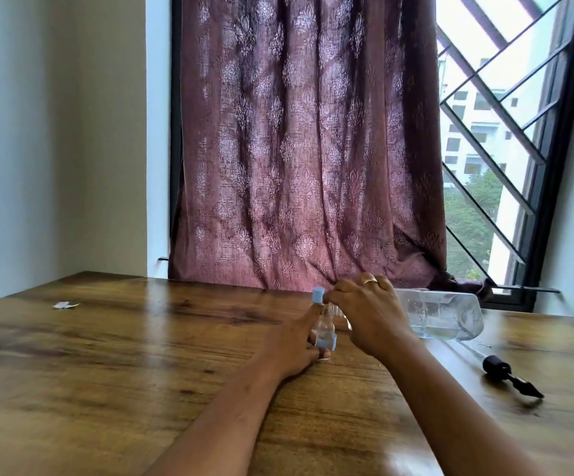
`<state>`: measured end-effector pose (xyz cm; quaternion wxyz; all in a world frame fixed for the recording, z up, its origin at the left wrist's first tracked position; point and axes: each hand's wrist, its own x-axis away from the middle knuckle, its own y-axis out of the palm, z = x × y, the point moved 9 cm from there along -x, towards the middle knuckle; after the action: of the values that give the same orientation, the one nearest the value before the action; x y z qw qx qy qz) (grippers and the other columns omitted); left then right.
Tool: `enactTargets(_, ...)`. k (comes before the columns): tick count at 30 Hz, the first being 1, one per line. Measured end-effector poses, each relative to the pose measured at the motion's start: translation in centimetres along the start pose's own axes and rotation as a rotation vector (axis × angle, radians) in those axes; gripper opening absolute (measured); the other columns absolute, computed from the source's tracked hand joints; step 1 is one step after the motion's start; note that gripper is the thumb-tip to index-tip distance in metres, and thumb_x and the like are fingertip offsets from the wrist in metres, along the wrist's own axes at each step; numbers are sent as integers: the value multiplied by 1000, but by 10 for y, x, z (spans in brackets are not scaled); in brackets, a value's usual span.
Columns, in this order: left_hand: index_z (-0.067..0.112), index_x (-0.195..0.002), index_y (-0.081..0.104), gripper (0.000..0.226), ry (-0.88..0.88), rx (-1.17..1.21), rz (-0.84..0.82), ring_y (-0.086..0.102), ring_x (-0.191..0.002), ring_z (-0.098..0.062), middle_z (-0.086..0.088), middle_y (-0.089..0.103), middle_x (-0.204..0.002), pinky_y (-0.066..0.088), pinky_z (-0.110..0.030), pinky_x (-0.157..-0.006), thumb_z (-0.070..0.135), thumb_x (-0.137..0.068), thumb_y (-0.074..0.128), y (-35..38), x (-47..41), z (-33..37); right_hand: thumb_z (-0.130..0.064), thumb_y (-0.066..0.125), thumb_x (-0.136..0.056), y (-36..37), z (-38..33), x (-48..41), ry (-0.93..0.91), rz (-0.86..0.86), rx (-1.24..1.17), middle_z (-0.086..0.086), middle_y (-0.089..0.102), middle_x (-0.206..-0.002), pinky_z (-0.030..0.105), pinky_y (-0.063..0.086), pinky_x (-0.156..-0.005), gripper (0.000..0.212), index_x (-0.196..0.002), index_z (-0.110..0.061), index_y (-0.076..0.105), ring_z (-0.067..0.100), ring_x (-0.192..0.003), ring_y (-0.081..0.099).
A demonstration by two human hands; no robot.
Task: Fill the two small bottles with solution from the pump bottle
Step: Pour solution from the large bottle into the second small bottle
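Small clear bottle (323, 326) — blue-capped, upright on the surface (141, 355) — left hand (295, 348) grip closed around it, right hand (368, 314) fingertips pinching its cap (318, 294).

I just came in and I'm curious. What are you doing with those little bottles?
A person is working at a wooden table. The left hand steadies a small clear bottle, and the right hand pinches its blue cap. The big pump bottle lies on its side behind, its black pump taken out and lying on the table.

Left table (106, 355) lies open; right, pump bottle (443, 314) and pump (509, 372) seemingly block passage.
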<state>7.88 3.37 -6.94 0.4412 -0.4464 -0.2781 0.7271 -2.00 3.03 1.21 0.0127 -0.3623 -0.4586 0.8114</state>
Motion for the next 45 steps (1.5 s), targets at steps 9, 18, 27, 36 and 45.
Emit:
enactTargets(9,39,-146,16,83,-2,6,-1,65,-96,-19,0,68,-110,52,-37,-85,29,-82,69,-1,0,1,-6,56,-81,1,1,0,5,-9,-3,-15,54,-122,36,32,-98,54,-125,-38,51,24,-118,45)
enactTargets(18,41,-144,17,83,-3,32,-7,68,-90,-21,-1,70,-105,54,-39,-83,28,-81,69,2,-1,-1,-10,60,-83,2,1,0,7,-10,2,-15,54,-121,35,31,-99,50,-124,-38,51,22,-116,47)
enactTargets(27,42,-144,17,83,3,35,-2,67,-89,-19,0,70,-103,54,-40,-83,29,-80,70,3,-2,-3,-8,59,-82,1,1,1,9,-3,5,-14,54,-121,35,31,-99,51,-124,-37,52,22,-116,46)
enactTargets(36,43,-144,17,85,-6,77,3,67,-91,-18,0,69,-105,53,-39,-87,28,-80,70,5,-3,-6,-11,61,-83,4,2,0,13,-13,5,-15,55,-122,35,31,-99,49,-123,-38,52,22,-117,46)
enactTargets(45,39,-142,23,80,1,62,-5,67,-93,-19,1,69,-108,53,-41,-87,33,-78,70,7,-6,-8,-16,66,-82,5,2,-1,14,-37,13,-15,54,-122,36,32,-100,49,-123,-37,52,24,-117,47)
